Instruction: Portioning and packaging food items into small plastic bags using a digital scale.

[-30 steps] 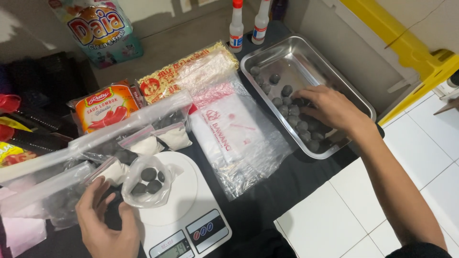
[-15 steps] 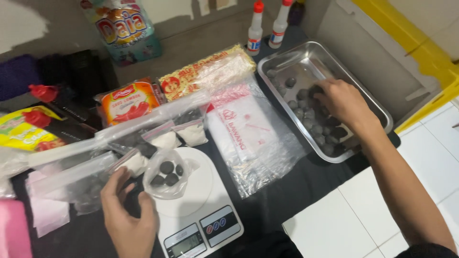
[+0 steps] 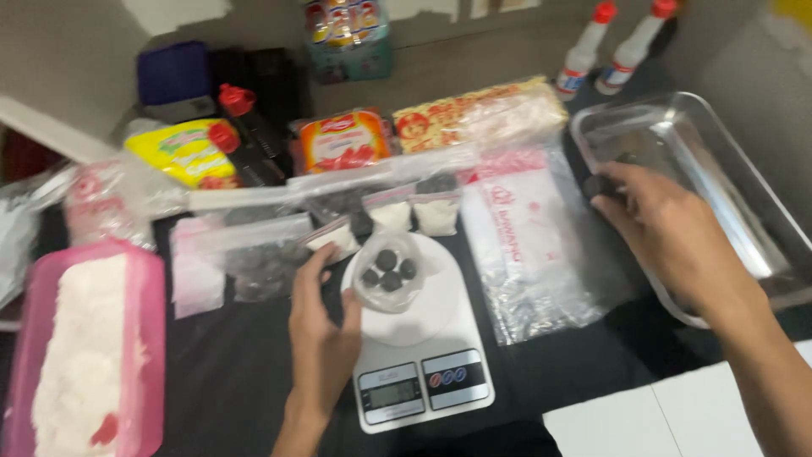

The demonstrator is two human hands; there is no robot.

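A small clear plastic bag (image 3: 389,272) with several dark round balls in it sits on the white round plate of a digital kitchen scale (image 3: 423,372). My left hand (image 3: 320,326) grips the bag's left edge between thumb and fingers. My right hand (image 3: 668,230) hovers over the left rim of a steel tray (image 3: 761,222) at the right, its fingers closed on dark balls (image 3: 599,186). The view is blurred, so how many balls it holds is unclear.
A pink tub of white powder (image 3: 85,355) stands at the left. Zip bags of white powder (image 3: 436,211), clear plastic bags (image 3: 533,228), sauce sachets (image 3: 342,142) and a noodle pack (image 3: 482,114) lie behind the scale. Two red-capped bottles (image 3: 584,59) stand at the back right.
The camera has swung left, bringing the pink tub into view. My right hand has lifted out of the tray's pile toward its left rim. My left hand stays on the bag.
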